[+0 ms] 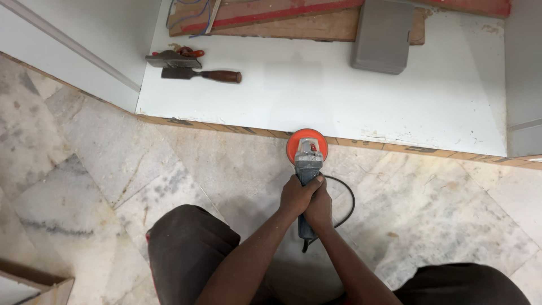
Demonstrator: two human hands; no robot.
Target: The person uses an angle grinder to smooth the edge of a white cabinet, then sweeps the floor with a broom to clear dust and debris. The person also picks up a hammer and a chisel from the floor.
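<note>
The fingers (314, 182) of both hands are curled tight around the body of one angle grinder (307, 169), the left hand (297, 195) wrapped over it from the left and the right hand (320, 208) clasped just behind and partly under the left, so the two hands touch each other. Behind the fingers, toward the person, the grinder's blue-grey tail end sticks out below the right hand, and one black cord (344, 203) loops out to the right of the fingers and back in. Two dark-clothed knees show nearest the camera, one to either side of the forearms, over the marble floor (101, 169). Just ahead of the fingers sits the grinder's grey head with a small red button, and beyond that its single round orange disc (306, 141), which meets the raw wooden edge of one white board (339, 90) lying flat on the floor. Farther off, ahead and to the left of the fingers, two hand tools rest on the board: one chisel (200, 75) with a dark wooden handle and one small plane (172, 59) just beyond it. Farther ahead and slightly right lies one grey case (384, 35), partly on a wooden plank (293, 25) with a red edge.
</note>
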